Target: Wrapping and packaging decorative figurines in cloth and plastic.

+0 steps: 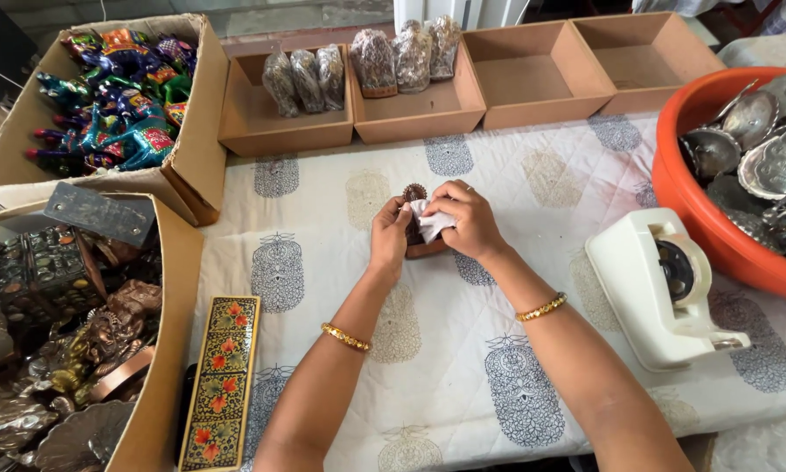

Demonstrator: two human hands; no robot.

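Observation:
My left hand (389,238) and my right hand (468,219) meet over the middle of the table, both gripping a small brown carved figurine (415,194). A white piece of cloth or paper (431,222) is pressed against the figurine under my right fingers. Only the figurine's round top and a bit of its base show; the rest is hidden by my hands. Each wrist carries a gold bangle.
Several shallow cardboard trays (533,83) line the far edge; two hold wrapped packets (307,77). A white tape dispenser (659,288) sits right, beside an orange tub (690,210) of silver shell dishes. Boxes of colourful figures (122,96) and metal pieces (69,332) stand left, with a painted long box (221,380).

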